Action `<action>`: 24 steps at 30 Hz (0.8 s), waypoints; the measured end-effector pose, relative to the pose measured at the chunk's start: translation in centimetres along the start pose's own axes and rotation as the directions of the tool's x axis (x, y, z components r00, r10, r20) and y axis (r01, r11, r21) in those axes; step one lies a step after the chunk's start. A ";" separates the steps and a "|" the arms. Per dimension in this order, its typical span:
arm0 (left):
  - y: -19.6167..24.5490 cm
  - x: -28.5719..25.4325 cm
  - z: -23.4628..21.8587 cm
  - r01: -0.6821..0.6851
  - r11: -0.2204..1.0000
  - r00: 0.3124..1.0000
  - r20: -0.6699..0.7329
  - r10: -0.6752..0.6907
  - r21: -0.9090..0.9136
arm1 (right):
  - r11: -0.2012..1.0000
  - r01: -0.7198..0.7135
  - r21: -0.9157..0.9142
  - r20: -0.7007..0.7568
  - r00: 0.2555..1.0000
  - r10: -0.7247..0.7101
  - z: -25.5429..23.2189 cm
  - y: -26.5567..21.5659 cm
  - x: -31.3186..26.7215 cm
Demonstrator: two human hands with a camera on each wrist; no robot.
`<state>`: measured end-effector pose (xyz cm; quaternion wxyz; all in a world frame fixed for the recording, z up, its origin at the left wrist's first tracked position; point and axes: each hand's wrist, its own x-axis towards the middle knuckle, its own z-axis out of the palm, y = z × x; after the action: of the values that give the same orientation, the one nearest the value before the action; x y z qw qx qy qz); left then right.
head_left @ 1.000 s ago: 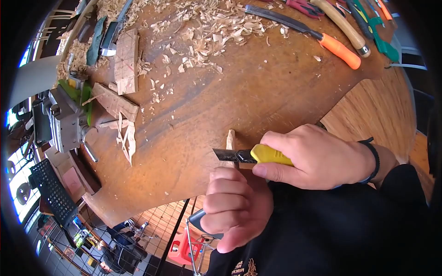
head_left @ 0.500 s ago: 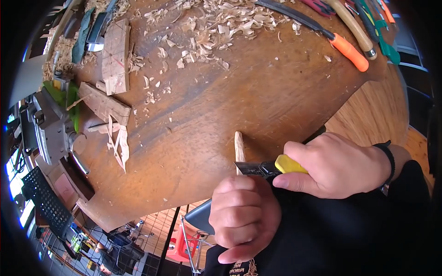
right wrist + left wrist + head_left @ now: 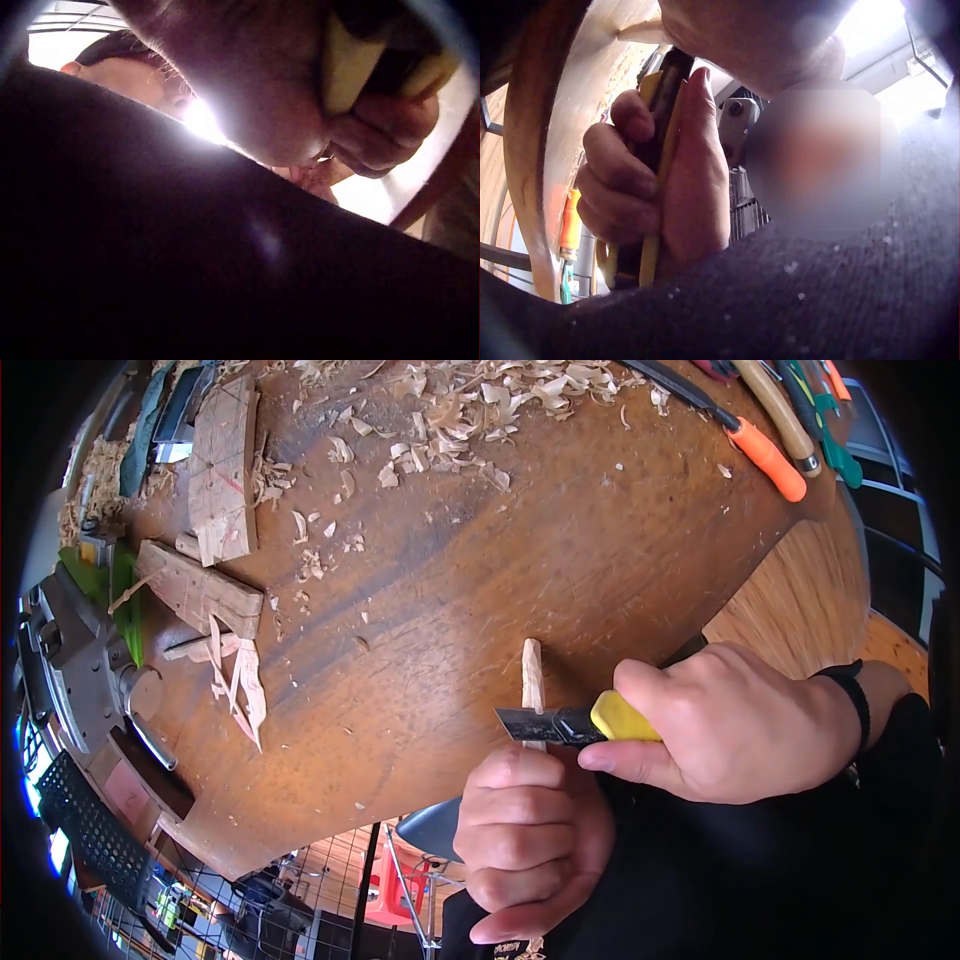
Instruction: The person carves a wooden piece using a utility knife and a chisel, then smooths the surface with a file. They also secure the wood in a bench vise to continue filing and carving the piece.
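In the head view my left hand (image 3: 535,845) grips a thin pale wooden stick (image 3: 532,672), whose far end sticks out past the fingers over the table; its lower end is hidden in the fist. My right hand (image 3: 735,725) holds a yellow utility knife (image 3: 622,718), its dark blade (image 3: 520,723) lying across the stick just beyond the left knuckles. The left wrist view shows the right hand (image 3: 660,172) with its fingers curled round the knife. In the right wrist view the knife's yellow handle (image 3: 351,66) shows in the right hand (image 3: 262,82).
Wood shavings (image 3: 480,405) lie on the brown table (image 3: 430,640) at the back. An orange-handled tool (image 3: 765,458) rests at the back right. Wooden boards (image 3: 222,475), split pieces (image 3: 250,685) and a metal vise (image 3: 85,660) are on the left. A red stool (image 3: 392,890) stands below.
The head view has shifted, so the boards and vise sit further left. The blade was higher on the view's left a second ago, moved right with the hands, and now lies slightly left again across the stick.
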<state>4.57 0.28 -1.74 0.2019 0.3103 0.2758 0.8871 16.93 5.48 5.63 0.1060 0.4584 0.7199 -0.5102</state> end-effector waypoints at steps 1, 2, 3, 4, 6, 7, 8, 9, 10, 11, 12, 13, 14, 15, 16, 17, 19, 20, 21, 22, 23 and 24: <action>0.0 0.0 0.0 -0.010 1.000 1.000 0.006 0.010 0.000 | 1.000 0.000 0.000 -0.002 1.000 0.000 0.0 -0.1 0.1; 0.0 -0.1 0.0 -0.011 1.000 1.000 0.009 0.011 -0.003 | 1.000 -0.007 -0.003 -0.011 1.000 0.006 0.0 -0.3 0.2; 0.1 -0.3 0.0 -0.017 1.000 1.000 0.022 0.017 0.022 | 1.000 -0.013 -0.005 -0.021 1.000 0.013 0.1 -0.4 0.2; 0.1 -0.3 0.1 -0.024 0.999 0.999 0.035 0.023 0.043 | 1.000 -0.012 -0.003 -0.030 0.999 0.012 0.1 -0.4 0.2; -0.1 -0.5 0.2 -0.037 0.999 0.999 0.023 0.036 0.020 | 1.000 0.009 0.019 -0.044 0.999 -0.008 0.3 -0.3 0.1; -0.2 -0.6 0.3 -0.051 0.999 0.999 0.003 0.051 0.005 | 1.000 0.010 0.017 -0.052 0.999 -0.009 0.3 -0.3 0.0; -0.1 -0.6 0.2 -0.053 0.999 0.999 0.006 0.053 0.000 | 1.000 -0.001 0.022 -0.062 0.998 0.002 0.4 -0.4 -0.1; -0.1 -0.6 0.1 -0.050 0.998 0.997 0.065 0.048 0.036 | 1.000 -0.012 0.028 -0.070 0.997 0.014 0.5 -0.4 -0.3; -0.1 -0.7 0.0 -0.049 0.996 0.992 0.122 0.041 0.070 | 1.000 -0.011 0.027 -0.075 0.997 0.013 0.6 -0.4 -0.5; 0.0 -0.8 0.0 -0.050 0.997 0.992 0.123 0.042 0.067 | 0.999 -0.031 0.042 -0.074 0.997 0.034 0.6 -0.3 -0.8; 0.1 -1.0 0.0 -0.061 0.992 0.987 0.152 0.044 0.109 | 0.997 -0.051 0.057 -0.069 0.996 0.055 0.7 -0.3 -1.0; 0.1 -1.1 0.1 -0.073 0.986 0.983 0.180 0.045 0.151 | 0.997 -0.051 0.055 -0.068 0.996 0.055 0.7 -0.2 -1.4; -0.1 -0.9 0.3 -0.085 0.990 0.988 0.137 0.069 0.116 | 0.997 -0.049 0.061 -0.073 0.996 0.054 0.7 -0.2 -1.8; -0.2 -0.7 0.5 -0.085 0.989 0.989 0.133 0.069 0.118 | 0.997 -0.048 0.066 -0.077 0.996 0.053 0.7 -0.2 -2.0; -0.2 -0.3 0.5 -0.056 0.995 0.995 0.089 0.049 0.079 | 0.997 -0.050 0.065 -0.071 0.996 0.055 0.7 -0.1 -2.2; -0.1 -0.1 0.4 -0.027 0.999 0.999 0.046 0.025 0.042 | 0.994 -0.061 0.095 -0.059 0.996 0.066 0.8 0.0 -2.3; 0.2 -0.1 0.1 -0.007 0.996 0.997 0.080 0.000 0.087 | 0.990 -0.072 0.124 -0.044 0.996 0.078 0.9 -0.1 -2.2; 0.3 0.1 0.2 0.024 0.998 0.998 0.052 -0.027 0.057 | 0.992 -0.060 0.114 -0.055 0.996 0.067 1.0 -0.1 -2.0; 0.3 0.3 0.2 0.057 0.998 0.998 0.025 -0.058 0.024 | 0.993 -0.051 0.105 -0.067 0.996 0.058 1.1 -0.1 -1.9; 0.4 0.4 0.2 0.060 0.998 0.998 0.022 -0.061 0.025 | 0.993 -0.054 0.106 -0.064 0.996 0.061 1.2 -0.2 -1.7; 0.5 0.5 0.1 0.087 0.995 0.996 0.031 -0.089 0.041 | 0.995 -0.061 0.084 -0.085 0.994 0.068 1.2 -0.4 -1.4; 0.6 0.5 0.1 0.112 0.992 0.993 0.040 -0.114 0.055 | 0.996 -0.067 0.061 -0.107 0.991 0.074 1.3 -0.6 -1.1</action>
<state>4.11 0.10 -1.04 0.2494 0.3185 0.3119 0.8597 16.67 3.77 6.09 0.0710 0.5138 0.6930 -0.5007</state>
